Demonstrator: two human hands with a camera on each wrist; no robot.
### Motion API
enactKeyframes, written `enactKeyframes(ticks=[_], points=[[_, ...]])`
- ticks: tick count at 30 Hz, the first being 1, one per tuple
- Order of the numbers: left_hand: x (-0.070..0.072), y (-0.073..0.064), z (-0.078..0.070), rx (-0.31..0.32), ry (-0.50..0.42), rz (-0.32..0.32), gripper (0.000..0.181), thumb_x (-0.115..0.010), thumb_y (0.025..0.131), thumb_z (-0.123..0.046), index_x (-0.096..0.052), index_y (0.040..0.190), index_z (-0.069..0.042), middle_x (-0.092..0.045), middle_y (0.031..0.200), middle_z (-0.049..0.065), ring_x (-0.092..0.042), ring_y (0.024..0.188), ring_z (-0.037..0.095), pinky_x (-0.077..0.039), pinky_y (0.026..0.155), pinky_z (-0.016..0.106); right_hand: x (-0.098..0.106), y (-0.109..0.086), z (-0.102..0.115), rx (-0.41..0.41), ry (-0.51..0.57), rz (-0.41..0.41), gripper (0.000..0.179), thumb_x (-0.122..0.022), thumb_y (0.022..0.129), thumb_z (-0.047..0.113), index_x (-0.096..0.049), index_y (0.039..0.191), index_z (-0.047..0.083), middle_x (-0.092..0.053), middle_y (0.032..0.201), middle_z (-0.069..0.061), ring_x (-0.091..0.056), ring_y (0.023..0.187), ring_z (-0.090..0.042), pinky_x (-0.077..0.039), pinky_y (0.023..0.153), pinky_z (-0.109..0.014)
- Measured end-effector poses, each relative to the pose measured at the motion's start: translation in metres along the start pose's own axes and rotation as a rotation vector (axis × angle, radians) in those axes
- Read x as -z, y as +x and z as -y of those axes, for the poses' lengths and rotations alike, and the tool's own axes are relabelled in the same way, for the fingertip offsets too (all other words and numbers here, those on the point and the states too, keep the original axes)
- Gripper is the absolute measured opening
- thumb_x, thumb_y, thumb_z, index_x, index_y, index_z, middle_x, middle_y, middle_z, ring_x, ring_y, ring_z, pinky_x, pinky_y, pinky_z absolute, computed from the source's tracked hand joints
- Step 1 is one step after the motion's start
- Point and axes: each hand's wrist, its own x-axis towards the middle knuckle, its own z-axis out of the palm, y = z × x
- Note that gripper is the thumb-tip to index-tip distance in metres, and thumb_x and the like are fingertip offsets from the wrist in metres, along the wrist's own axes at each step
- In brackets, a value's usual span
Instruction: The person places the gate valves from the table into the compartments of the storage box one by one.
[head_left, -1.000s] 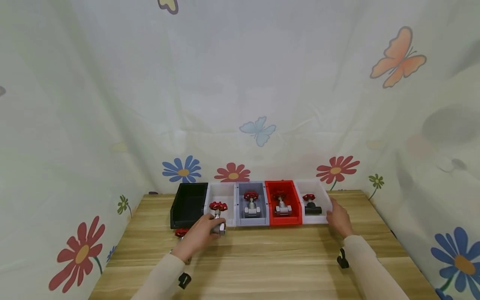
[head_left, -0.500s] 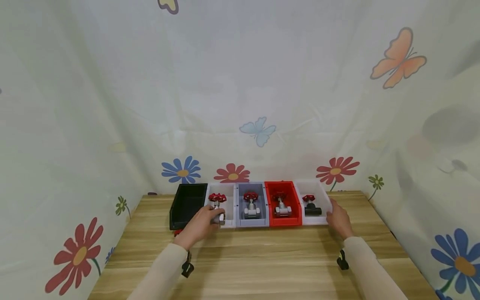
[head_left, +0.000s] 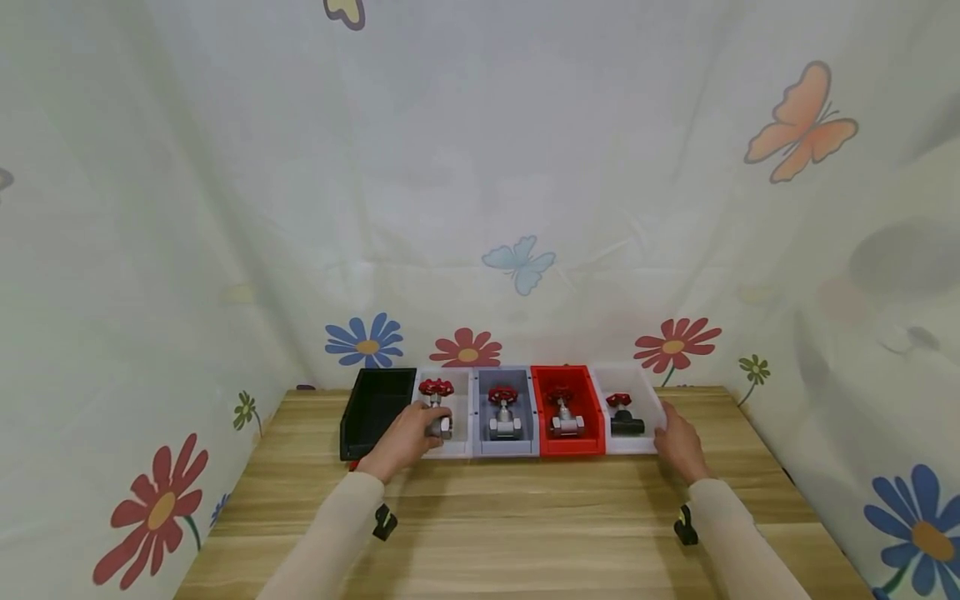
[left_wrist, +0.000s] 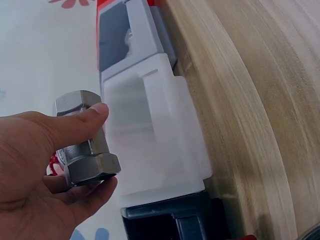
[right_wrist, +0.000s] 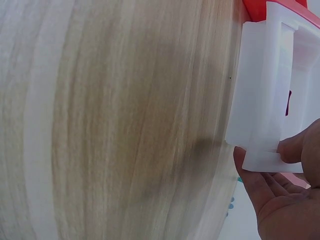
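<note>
My left hand point(head_left: 405, 435) grips a metal gate valve point(left_wrist: 92, 169) with a red handwheel. Thumb and fingers wrap its hex-ended body, wheel upward in the head view. It hangs over the white bin point(left_wrist: 172, 150) second from the left, whose inside looks bare in the left wrist view. At the row's right end, my right hand point(head_left: 678, 442) pinches the side wall of another white bin point(right_wrist: 257, 95), thumb inside and fingers outside. In that bin sits a dark valve point(head_left: 626, 423) with a red handwheel.
Metal valves with red wheels sit in the grey bin point(head_left: 505, 448) and the red bin point(head_left: 572, 447). A black bin point(head_left: 378, 400) ends the row at the left. Red of another piece point(head_left: 354, 466) shows on the wooden table point(head_left: 525, 525), mostly hidden by the left hand.
My left hand has carried the gate valve forward and up, from the white bin's front edge to over its opening. The right hand has kept its hold on the right-end bin.
</note>
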Motion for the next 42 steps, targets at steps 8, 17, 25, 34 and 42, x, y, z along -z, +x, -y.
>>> enactKeyframes(ticks=[8, 17, 25, 34, 42], points=[[-0.006, 0.011, 0.006, 0.017, -0.03, -0.006, 0.046, -0.081, 0.078, -0.011, -0.069, 0.122, -0.016, -0.063, 0.108, 0.012, -0.056, 0.094, 0.023, -0.051, 0.091, 0.044, 0.0, -0.001, 0.001, 0.025, 0.006, -0.014, 0.056, -0.049, 0.091, -0.002, -0.033, 0.143, -0.012, -0.049, 0.132, -0.04, -0.053, 0.117, -0.054, -0.043, 0.097, -0.063], [-0.013, 0.021, 0.009, 0.025, -0.024, -0.021, 0.045, -0.081, 0.078, -0.01, -0.069, 0.121, -0.015, -0.063, 0.109, 0.013, -0.056, 0.096, 0.024, -0.05, 0.092, 0.044, 0.0, -0.001, -0.002, 0.063, 0.001, -0.046, 0.055, -0.049, 0.089, -0.002, -0.035, 0.141, -0.013, -0.053, 0.127, -0.041, -0.055, 0.112, -0.055, -0.044, 0.093, -0.063], [-0.018, 0.027, 0.006, 0.015, -0.032, -0.017, 0.043, -0.078, 0.078, -0.003, -0.069, 0.12, -0.012, -0.064, 0.107, 0.013, -0.055, 0.093, 0.024, -0.05, 0.09, 0.045, 0.0, -0.002, -0.002, 0.068, -0.003, -0.046, 0.055, -0.05, 0.089, -0.002, -0.036, 0.14, -0.013, -0.052, 0.127, -0.041, -0.054, 0.114, -0.055, -0.044, 0.094, -0.063], [-0.027, 0.034, 0.004, 0.003, -0.023, -0.006, 0.043, -0.077, 0.078, -0.001, -0.069, 0.119, -0.011, -0.066, 0.109, 0.012, -0.056, 0.099, 0.026, -0.05, 0.092, 0.045, -0.001, -0.001, -0.003, 0.05, -0.004, -0.045, 0.054, -0.05, 0.09, -0.002, -0.036, 0.141, -0.014, -0.052, 0.127, -0.042, -0.054, 0.114, -0.055, -0.044, 0.093, -0.064], [-0.033, 0.037, 0.003, 0.012, -0.005, 0.006, 0.044, -0.076, 0.077, 0.003, -0.07, 0.118, -0.01, -0.068, 0.109, 0.013, -0.058, 0.101, 0.03, -0.05, 0.092, 0.046, -0.001, -0.002, -0.001, 0.04, 0.002, -0.038, 0.055, -0.049, 0.09, -0.001, -0.035, 0.142, -0.013, -0.051, 0.129, -0.041, -0.053, 0.116, -0.055, -0.043, 0.095, -0.063]])
